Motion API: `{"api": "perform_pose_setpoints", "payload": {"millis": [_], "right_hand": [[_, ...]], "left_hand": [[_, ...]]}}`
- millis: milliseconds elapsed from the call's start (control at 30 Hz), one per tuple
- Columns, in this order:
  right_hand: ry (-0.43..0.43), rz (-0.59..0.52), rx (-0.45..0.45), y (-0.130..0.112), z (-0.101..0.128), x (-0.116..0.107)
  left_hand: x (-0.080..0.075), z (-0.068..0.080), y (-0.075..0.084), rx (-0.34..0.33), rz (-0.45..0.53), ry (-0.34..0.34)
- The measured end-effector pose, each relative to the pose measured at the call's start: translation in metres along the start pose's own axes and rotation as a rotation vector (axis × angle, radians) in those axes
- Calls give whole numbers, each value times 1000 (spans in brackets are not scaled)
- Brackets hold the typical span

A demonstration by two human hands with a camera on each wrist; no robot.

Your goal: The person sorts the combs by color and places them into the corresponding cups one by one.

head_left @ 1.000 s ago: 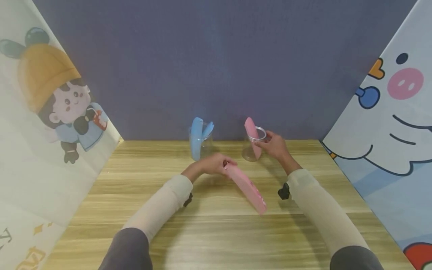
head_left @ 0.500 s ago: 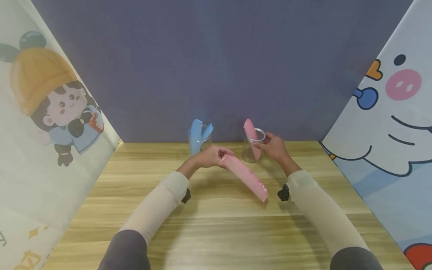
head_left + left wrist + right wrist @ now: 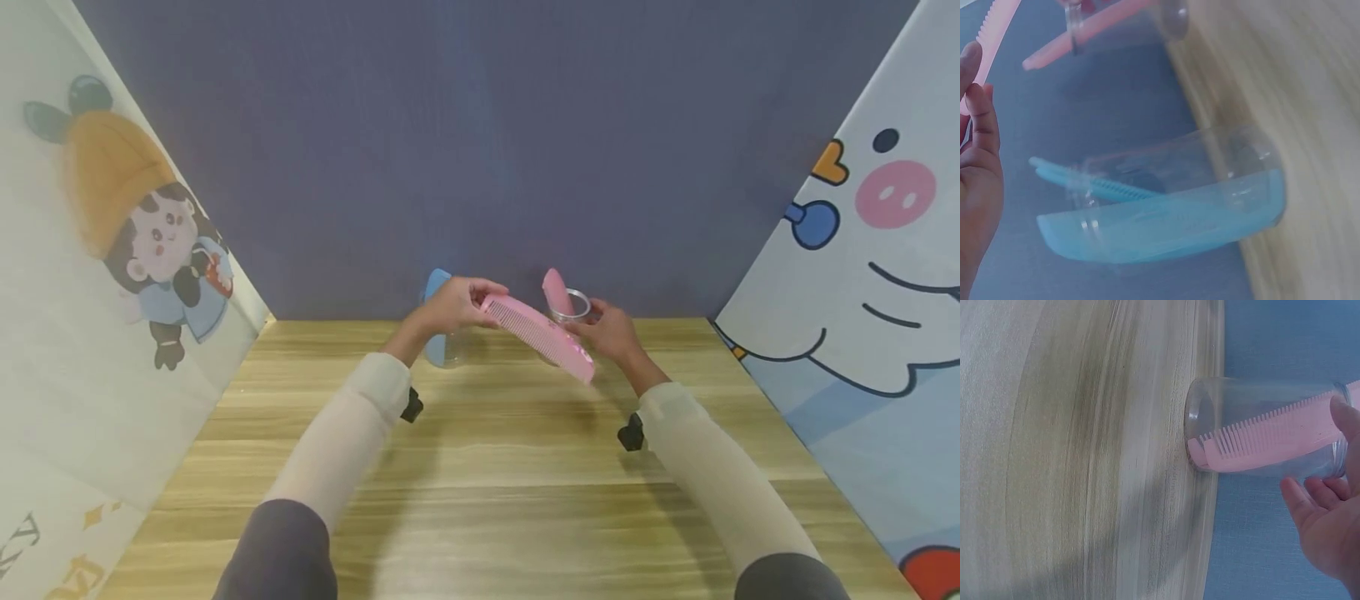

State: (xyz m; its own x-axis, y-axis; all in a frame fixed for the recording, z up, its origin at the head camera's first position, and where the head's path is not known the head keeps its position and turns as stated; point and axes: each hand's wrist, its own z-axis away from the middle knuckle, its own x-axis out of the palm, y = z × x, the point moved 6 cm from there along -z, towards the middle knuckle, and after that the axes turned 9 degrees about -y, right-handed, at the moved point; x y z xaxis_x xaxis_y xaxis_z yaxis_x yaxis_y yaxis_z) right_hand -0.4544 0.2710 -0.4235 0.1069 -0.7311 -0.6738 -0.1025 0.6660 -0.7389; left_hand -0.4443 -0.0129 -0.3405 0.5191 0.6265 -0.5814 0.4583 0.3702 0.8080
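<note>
My left hand [image 3: 450, 307] pinches one end of a pink comb [image 3: 538, 333], raised over the table with its teeth facing down and its far end slanting toward my right hand [image 3: 613, 335]. That right hand grips the rim of a clear plastic cup [image 3: 1241, 400] standing on the table. Inside the cup leans another pink comb [image 3: 1272, 434], its top sticking out above the rim; a second pink end shows at the bottom. Behind my left hand stands another clear cup [image 3: 1197, 156] with blue combs [image 3: 1160, 231] in it, partly hidden in the head view.
The wood-grain table [image 3: 480, 500] ends at a dark grey-blue back panel [image 3: 480, 150] close behind both cups. Cartoon-printed panels rise on the left [image 3: 45, 275] and on the right [image 3: 840, 317].
My left hand has lifted the pink comb up and away from me, toward the cups, and now covers part of the blue combs' cup. My right hand stays at its cup's rim.
</note>
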Motion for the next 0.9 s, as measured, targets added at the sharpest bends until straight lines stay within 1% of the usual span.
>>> {"api": "perform_pose_setpoints", "payload": {"millis": [167, 300, 400, 533, 700, 900], "right_hand": [[26, 19, -24, 0, 1, -1], [29, 15, -12, -1, 3, -2], [12, 12, -4, -2, 3, -3], [-16, -19, 3, -2, 5, -3], [-26, -33, 1, -3, 6, -3], [-20, -31, -9, -4, 7, -3]], "left_hand": [[-16, -3, 11, 11, 31, 85], [-25, -6, 15, -6, -14, 156], [-29, -9, 16, -25, -62, 210], [-30, -13, 18, -48, -116, 264], [-28, -21, 23, -61, -201, 301], [-24, -28, 35, -14, -340, 337]]}}
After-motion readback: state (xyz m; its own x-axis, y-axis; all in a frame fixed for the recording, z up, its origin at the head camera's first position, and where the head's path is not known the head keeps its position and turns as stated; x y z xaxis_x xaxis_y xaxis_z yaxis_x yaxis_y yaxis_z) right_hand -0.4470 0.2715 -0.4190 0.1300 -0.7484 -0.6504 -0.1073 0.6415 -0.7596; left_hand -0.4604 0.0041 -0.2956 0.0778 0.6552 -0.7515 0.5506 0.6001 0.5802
